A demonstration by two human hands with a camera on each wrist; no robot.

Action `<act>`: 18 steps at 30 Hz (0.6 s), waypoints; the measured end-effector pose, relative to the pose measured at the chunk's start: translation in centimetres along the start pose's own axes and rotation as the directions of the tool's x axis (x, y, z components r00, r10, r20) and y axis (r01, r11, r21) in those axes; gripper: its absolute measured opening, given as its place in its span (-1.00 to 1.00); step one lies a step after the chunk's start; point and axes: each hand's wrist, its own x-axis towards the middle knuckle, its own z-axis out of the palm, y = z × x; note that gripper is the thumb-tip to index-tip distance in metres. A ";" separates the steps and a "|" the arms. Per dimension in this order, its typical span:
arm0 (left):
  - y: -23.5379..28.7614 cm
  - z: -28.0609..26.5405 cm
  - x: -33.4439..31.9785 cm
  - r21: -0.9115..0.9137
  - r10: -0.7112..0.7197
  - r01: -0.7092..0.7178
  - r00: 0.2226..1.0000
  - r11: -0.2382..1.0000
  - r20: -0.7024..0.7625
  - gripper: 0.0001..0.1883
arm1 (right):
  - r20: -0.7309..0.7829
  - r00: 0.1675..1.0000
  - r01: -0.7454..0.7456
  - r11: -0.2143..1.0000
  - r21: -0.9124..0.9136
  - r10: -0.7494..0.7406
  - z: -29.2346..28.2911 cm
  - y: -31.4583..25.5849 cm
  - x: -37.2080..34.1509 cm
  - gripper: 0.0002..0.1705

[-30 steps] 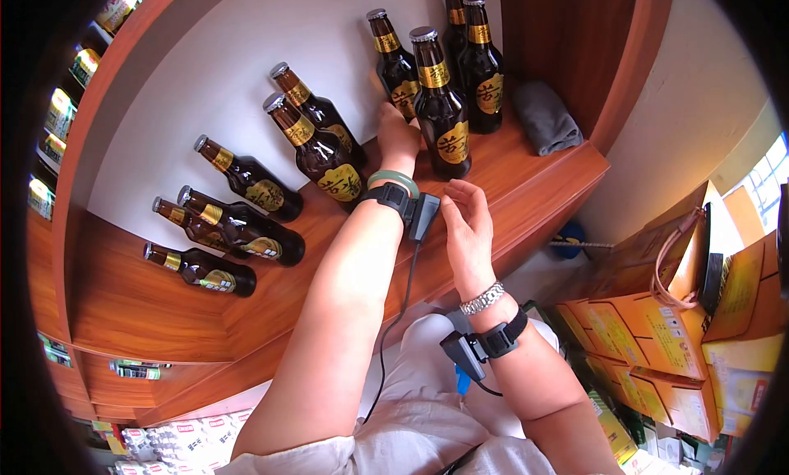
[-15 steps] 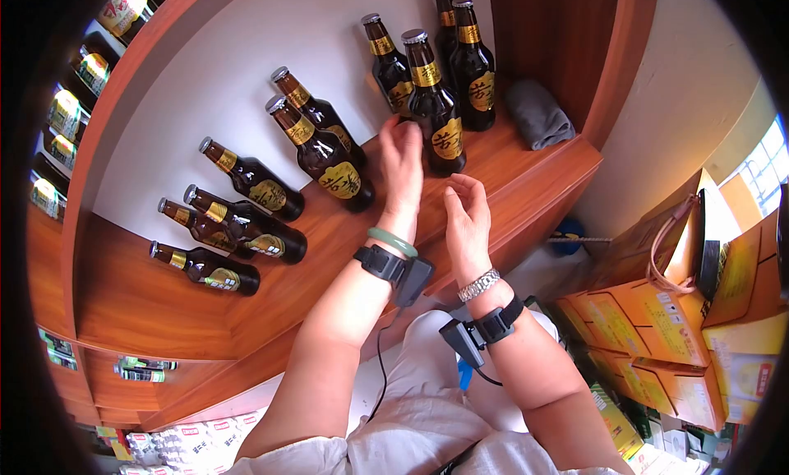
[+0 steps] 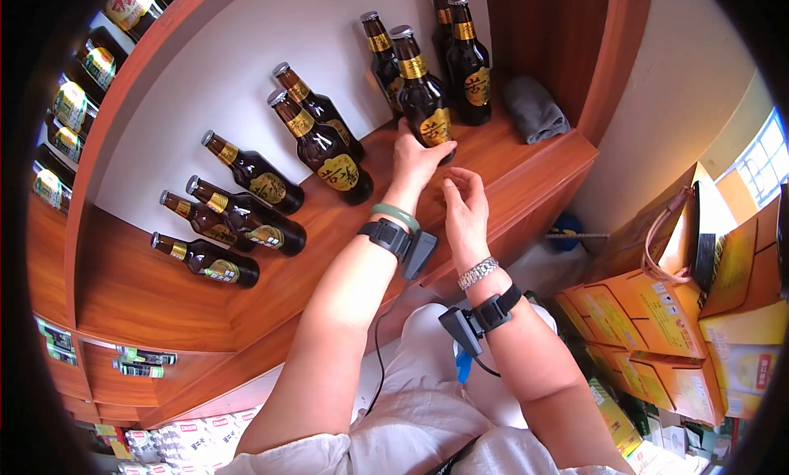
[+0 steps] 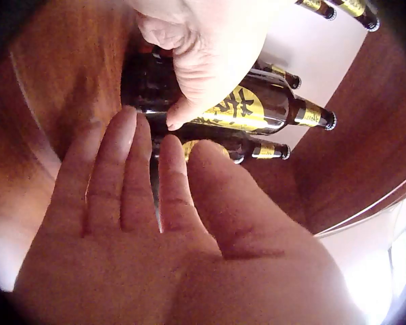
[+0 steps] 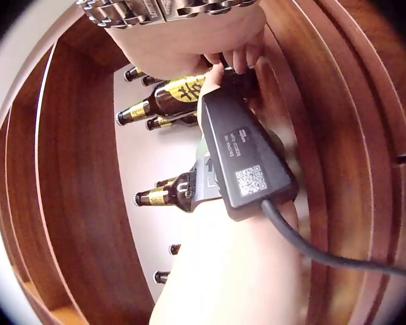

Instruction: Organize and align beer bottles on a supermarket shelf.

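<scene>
Half a second ago the left hand (image 3: pixel 417 159) was free, beside the front bottle (image 3: pixel 424 99); now its thumb lies across the bottle's lower front and the other fingers go behind, gripping it. The front bottle has also shifted slightly left, towards the rear bottle (image 3: pixel 380 64). Its position is therefore judged to be under left-hand control. It is at the right part of the shelf (image 3: pixel 514 167), nearer the shelf edge than the rear bottle and the two bottles (image 3: pixel 470 76) at far right; whether its base touches the wood cannot be told. The right hand (image 3: pixel 468 216) is near and to the right, fingers relaxed and slightly bent, holding nothing. The front bottle is dark brown glass, glossy and smooth: cylindrical body, sloping shoulder, narrow neck, metal cap, gold neck band and gold label with black characters. Handling note: the smooth wall probably needs a firm grip. The shelf is red-brown, wood-grained and polished, with a smooth white back panel (image 3: pixel 238 80). A grey cloth (image 3: pixel 536 112), soft and rolled, lies to the right of the bottles.
</scene>
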 end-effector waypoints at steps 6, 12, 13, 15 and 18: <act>-2.2 -1.9 1.8 -0.047 -0.038 0.037 0.999 0.998 -0.030 -0.19 | 0.005 1.000 0.021 0.999 -0.049 -0.020 -0.1 -0.8 -0.4 -0.66; -1.7 -1.9 1.7 -0.060 -0.038 0.035 0.998 0.998 -0.042 -0.15 | 0.006 1.000 0.025 0.997 -0.080 -0.024 0.2 -1.2 -0.6 -0.66; -1.6 -1.8 1.6 -0.049 -0.037 0.035 0.998 0.998 -0.044 -0.14 | 0.005 1.000 0.014 0.997 -0.077 -0.014 0.1 -1.3 -0.6 -0.67; -1.5 -1.7 1.2 -0.027 -0.035 0.034 0.998 0.999 -0.052 -0.12 | 0.004 1.000 -0.008 0.997 -0.072 0.008 0.0 -1.4 -0.5 -0.69; -1.7 -1.6 0.0 -0.175 -0.037 0.022 0.996 0.984 -0.083 -0.11 | -0.011 1.000 -0.006 0.999 -0.048 0.006 -0.3 -1.6 -0.4 -0.69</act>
